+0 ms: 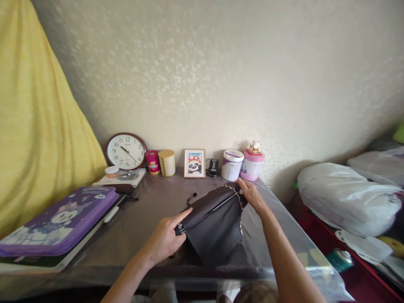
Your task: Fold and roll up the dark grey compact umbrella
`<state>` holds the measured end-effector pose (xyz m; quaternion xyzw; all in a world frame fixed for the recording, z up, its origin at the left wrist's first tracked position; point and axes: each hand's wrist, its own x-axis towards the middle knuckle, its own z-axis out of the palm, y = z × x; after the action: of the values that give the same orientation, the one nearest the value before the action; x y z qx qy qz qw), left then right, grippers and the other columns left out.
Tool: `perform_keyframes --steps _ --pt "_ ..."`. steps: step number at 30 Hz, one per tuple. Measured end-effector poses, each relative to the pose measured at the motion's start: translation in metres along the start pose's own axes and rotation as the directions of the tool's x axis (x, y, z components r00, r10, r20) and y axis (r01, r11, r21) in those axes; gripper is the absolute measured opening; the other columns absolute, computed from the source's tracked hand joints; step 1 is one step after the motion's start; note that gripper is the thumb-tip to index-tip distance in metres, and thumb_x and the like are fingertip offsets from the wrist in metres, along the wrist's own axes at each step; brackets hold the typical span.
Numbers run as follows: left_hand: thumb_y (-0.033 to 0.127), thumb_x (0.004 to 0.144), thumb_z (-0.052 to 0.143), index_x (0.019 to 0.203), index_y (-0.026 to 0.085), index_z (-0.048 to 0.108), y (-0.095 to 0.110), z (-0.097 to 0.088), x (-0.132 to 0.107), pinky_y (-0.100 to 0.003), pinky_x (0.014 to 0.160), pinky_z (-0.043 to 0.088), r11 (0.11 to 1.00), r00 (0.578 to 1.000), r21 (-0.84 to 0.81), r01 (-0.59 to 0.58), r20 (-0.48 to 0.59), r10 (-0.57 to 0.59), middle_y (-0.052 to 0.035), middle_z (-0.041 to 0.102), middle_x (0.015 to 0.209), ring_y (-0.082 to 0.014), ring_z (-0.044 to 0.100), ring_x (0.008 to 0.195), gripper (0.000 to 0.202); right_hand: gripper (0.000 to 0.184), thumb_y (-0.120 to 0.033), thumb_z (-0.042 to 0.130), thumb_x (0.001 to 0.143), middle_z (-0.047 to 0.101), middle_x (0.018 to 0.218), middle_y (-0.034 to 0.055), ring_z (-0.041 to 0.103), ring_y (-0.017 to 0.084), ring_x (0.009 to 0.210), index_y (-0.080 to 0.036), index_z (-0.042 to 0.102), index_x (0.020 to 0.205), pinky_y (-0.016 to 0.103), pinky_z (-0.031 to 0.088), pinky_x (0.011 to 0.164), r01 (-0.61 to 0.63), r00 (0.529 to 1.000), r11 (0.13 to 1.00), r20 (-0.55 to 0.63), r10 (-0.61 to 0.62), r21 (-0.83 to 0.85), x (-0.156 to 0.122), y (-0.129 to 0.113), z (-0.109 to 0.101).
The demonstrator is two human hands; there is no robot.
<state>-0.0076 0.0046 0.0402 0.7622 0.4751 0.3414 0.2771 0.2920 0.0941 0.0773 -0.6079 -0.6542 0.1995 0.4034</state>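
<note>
A loosely furled black fabric umbrella with a checked trim (pixel 217 229) is held by both hands above the near-middle part of a dark tabletop under a clear plastic sheet (pixel 151 256). Its ribbed end is gripped by the left hand (pixel 166 238), the fingers curled around it and the index finger laid straight along the cloth. The far end is grasped by the right hand (pixel 250 194); its fingers are partly hidden, so how tightly they are curled cannot be told.

Along the wall, a magenta tin (pixel 153 163) is set just beside a ribbed yellow cylindrical canister (pixel 166 163). Farther right, a white tub with a purple-patterned lid (pixel 232 166) is placed close to a pink-and-white tub (pixel 251 166), on which a small red-and-gold figurine (pixel 254 147) is perched. Both tubs are lidded and their contents are hidden. Below the white lid of a small round jar (pixel 111 171), orange is seen; whether it is contents or wall cannot be told. At far right, a bulging white plastic bag (pixel 347 198) is filled with things that cannot be made out.
</note>
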Motion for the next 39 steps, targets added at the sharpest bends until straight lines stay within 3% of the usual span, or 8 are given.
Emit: perform_keyframes --steps 5,9,13,16,21,27,32,39 --pt "0.010 0.063 0.044 0.126 0.022 0.047 -0.003 -0.001 0.002 -0.018 0.094 0.037 0.999 0.999 -0.023 0.045 -0.020 -0.045 0.0040 0.057 0.120 -0.0114 0.053 0.108 0.064 0.053 -0.060 0.035 0.079 0.067 0.087 0.0037 0.058 0.021 0.086 -0.017 0.062 0.093 0.029 0.045 0.074 -0.050 0.983 0.943 0.183 -0.012 0.329 -0.015 -0.012 0.000" --pt "0.011 0.062 0.045 0.125 0.019 0.049 -0.001 -0.003 0.003 -0.020 0.090 0.041 0.992 0.995 -0.081 0.096 -0.019 -0.098 0.0025 0.065 0.107 -0.0137 0.057 0.101 0.063 0.053 -0.060 0.038 0.078 0.066 0.090 0.0055 0.059 0.020 0.085 -0.014 0.061 0.093 0.028 0.046 0.071 -0.143 0.983 0.903 0.164 0.083 0.405 -0.012 -0.013 0.002" --pt "0.014 0.063 0.045 0.125 0.016 0.049 0.000 -0.007 0.004 -0.021 0.087 0.042 0.978 0.987 -0.149 0.145 -0.046 -0.153 0.0015 0.067 0.100 -0.0155 0.058 0.098 0.062 0.043 -0.055 0.045 0.077 0.064 0.099 0.0092 0.060 0.020 0.091 -0.016 0.059 0.087 0.029 0.047 0.074 -0.202 0.979 0.865 0.073 0.189 0.460 -0.004 0.005 0.000" --pt "0.014 0.063 0.045 0.126 0.015 0.048 -0.003 -0.011 0.005 -0.021 0.084 0.044 0.972 0.980 -0.156 0.177 -0.065 -0.188 0.0006 0.068 0.094 -0.0156 0.060 0.092 0.063 0.040 -0.056 0.045 0.078 0.065 0.089 0.0107 0.063 0.021 0.083 -0.016 0.055 0.080 0.032 0.049 0.070 -0.310 0.947 0.846 0.218 0.235 0.433 -0.006 0.019 -0.004" --pt "0.014 0.062 0.045 0.122 0.017 0.052 -0.011 -0.016 0.008 -0.021 0.084 0.043 0.978 0.974 -0.146 0.152 -0.145 -0.173 0.0002 0.065 0.103 -0.0156 0.059 0.093 0.061 0.035 -0.051 0.054 0.075 0.064 0.085 0.0074 0.062 0.019 0.082 -0.017 0.049 0.079 0.032 0.047 0.070 -0.344 0.842 0.893 0.516 0.156 0.291 -0.024 0.025 -0.005" --pt "0.014 0.062 0.044 0.122 0.015 0.051 -0.014 -0.016 0.009 -0.021 0.081 0.044 0.974 0.971 -0.166 0.154 -0.155 -0.180 -0.0001 0.064 0.104 -0.0157 0.058 0.094 0.061 0.033 -0.028 0.071 0.064 0.058 0.086 -0.0016 0.054 0.011 0.079 -0.021 0.051 0.089 0.024 0.043 0.069 -0.251 0.756 0.867 0.647 -0.103 0.431 -0.031 0.035 0.008" --pt "0.014 0.062 0.045 0.124 0.015 0.050 -0.015 -0.015 0.009 -0.020 0.073 0.046 0.964 0.967 -0.200 0.177 -0.145 -0.208 0.0001 0.067 0.096 -0.0147 0.061 0.081 0.062 0.039 -0.023 0.070 0.063 0.057 0.093 -0.0005 0.053 0.011 0.079 -0.022 0.057 0.099 0.026 0.043 0.074 -0.197 0.773 0.850 0.611 -0.172 0.488 -0.027 0.039 0.011" --pt "0.013 0.062 0.044 0.125 0.015 0.048 -0.013 -0.016 0.010 -0.019 0.072 0.044 0.956 0.970 -0.239 0.171 -0.130 -0.206 -0.0004 0.066 0.096 -0.0145 0.060 0.081 0.063 0.032 -0.028 0.071 0.061 0.062 0.087 0.0010 0.056 0.014 0.080 -0.019 0.061 0.090 0.030 0.044 0.077 -0.118 0.848 0.862 0.501 -0.171 0.494 -0.027 0.022 0.002"
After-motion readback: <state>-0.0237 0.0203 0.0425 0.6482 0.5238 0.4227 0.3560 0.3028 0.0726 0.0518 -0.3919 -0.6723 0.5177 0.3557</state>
